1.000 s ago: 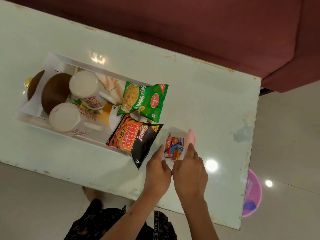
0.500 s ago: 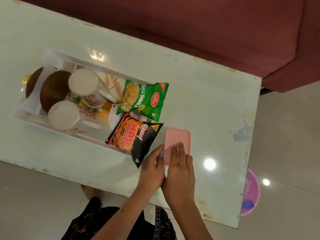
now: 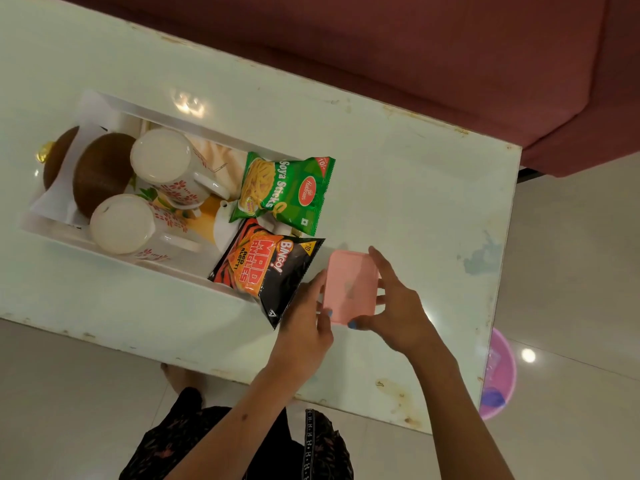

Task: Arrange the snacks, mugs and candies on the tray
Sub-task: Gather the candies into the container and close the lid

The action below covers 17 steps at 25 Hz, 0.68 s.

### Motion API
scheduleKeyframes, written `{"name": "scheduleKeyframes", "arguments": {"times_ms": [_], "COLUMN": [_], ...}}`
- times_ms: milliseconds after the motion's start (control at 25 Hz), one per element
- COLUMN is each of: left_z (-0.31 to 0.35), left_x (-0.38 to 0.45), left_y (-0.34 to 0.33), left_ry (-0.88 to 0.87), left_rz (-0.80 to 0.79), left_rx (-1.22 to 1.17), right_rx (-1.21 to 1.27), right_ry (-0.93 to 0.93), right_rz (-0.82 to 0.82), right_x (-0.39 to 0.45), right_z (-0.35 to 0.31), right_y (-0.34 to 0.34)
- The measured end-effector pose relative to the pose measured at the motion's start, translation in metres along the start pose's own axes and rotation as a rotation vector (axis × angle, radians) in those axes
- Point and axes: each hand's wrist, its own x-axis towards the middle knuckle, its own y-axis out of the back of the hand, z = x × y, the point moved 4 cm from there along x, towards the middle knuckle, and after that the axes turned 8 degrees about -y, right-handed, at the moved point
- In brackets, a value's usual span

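Since a moment ago, both hands are gripping the pink box [image 3: 350, 286] differently: the right hand [image 3: 398, 311], which was lying flat on the lid, is now curling round the box's right side, with fingers on the far edge and thumb at the near corner, while the left hand [image 3: 308, 323] is pinching the left edge. Whether the box is resting on the table [image 3: 398, 188] or lifted just off it I cannot tell. Its lid is on, so the candies seen inside a second ago are hidden. Just left of the box, the black bag [image 3: 268, 271] is lying with its near corner hanging over the tray [image 3: 114, 105] rim, and the left hand is touching or almost touching that corner. Beyond it, the green bag [image 3: 287, 192] is sitting at the tray's right end, partly over the far rim. Further left inside the tray, two mugs [image 3: 162, 161] with red flower print are standing close together, one behind the other, both showing pale interiors. At the tray's left end, two brown round things [image 3: 100, 171] are lying on white paper, one partly under it. A red sofa [image 3: 450, 57] is running behind the table, and a pink basin [image 3: 500, 372] is sitting on the floor beyond the right edge.
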Motion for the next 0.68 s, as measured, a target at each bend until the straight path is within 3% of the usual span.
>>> {"name": "scheduleKeyframes", "arguments": {"times_ms": [240, 440, 680], "left_z": [-0.009, -0.016, -0.014], "left_x": [-0.019, -0.02, -0.013], "left_y": [0.005, 0.012, 0.005], "left_ry": [0.038, 0.108, 0.088], "left_rz": [-0.188, -0.364, -0.347], "left_rx": [0.059, 0.044, 0.175], "right_rx": [-0.11, -0.159, -0.293], "right_ry": [0.011, 0.018, 0.046], "right_rz": [-0.116, -0.108, -0.103], "right_x": [-0.016, -0.025, -0.022], "right_z": [0.012, 0.017, 0.015], "right_y": [-0.019, -0.028, -0.03]}}
